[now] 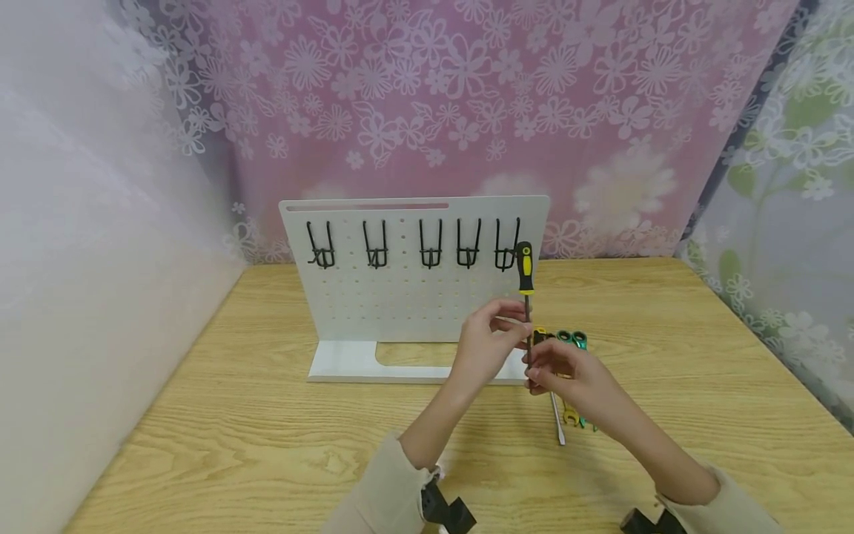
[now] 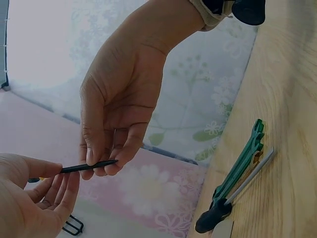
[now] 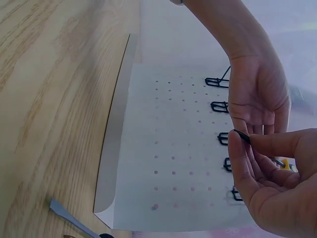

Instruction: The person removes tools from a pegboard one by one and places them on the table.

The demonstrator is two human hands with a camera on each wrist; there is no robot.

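A screwdriver [image 1: 525, 271] with a black and yellow handle stands upright between my hands, handle up and tip down. My left hand [image 1: 490, 345] pinches its dark shaft just above the middle. Lower down, near the tip, my right hand [image 1: 580, 378] pinches the same shaft. In the left wrist view, thumb and fingers of the right hand [image 2: 121, 94] meet on the dark shaft [image 2: 89, 167]. The right wrist view shows the tip end [image 3: 241, 136] poking out between the right thumb and forefinger. The handle rises in front of the rightmost hook.
A white pegboard [image 1: 400, 304] with several black double hooks [image 1: 430, 256] stands on the wooden table [image 1: 220, 415]. Right of its base, partly behind my right hand, lie another screwdriver [image 1: 558, 426], green-handled tools [image 2: 242, 163] and a yellow wrench end [image 1: 571, 415]. Walls enclose the table.
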